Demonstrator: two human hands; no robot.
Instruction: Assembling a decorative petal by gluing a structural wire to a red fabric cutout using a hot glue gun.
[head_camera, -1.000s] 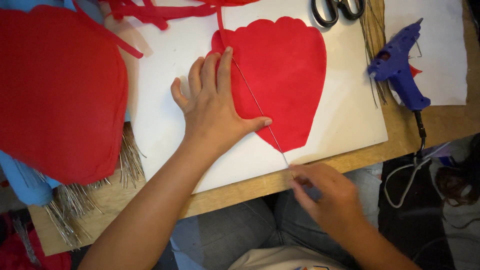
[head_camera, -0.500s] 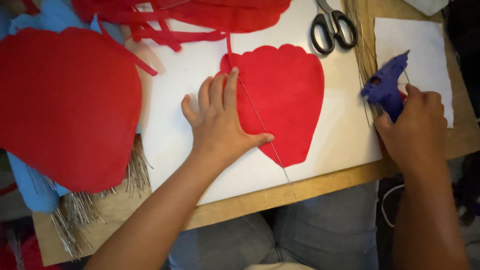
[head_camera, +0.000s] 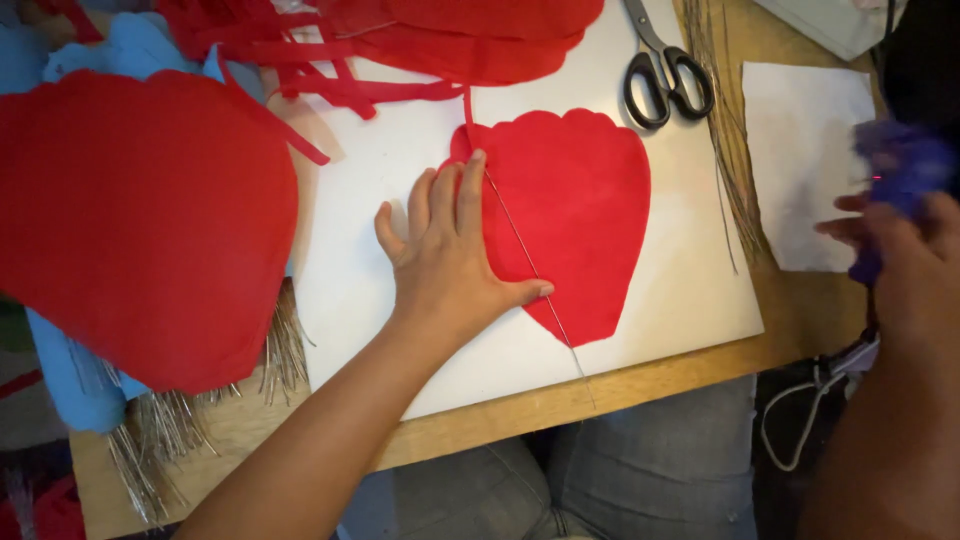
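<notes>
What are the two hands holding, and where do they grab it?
The right hand holds a blue glue gun, blurred, so its grip spot cannot be told. The left hand grips nothing: it lies flat, pinning a thin wire on the red petal shape.

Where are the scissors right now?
In the head view, the black-handled scissors lie at the top right of the white board, just above the red petal-shaped paper.

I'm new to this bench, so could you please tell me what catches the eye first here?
First, the red petal on the white board at centre, pinned flat by the left hand beside a thin wire. At right, the right hand lifts a blurred blue glue gun. Black scissors lie at the top.
</notes>
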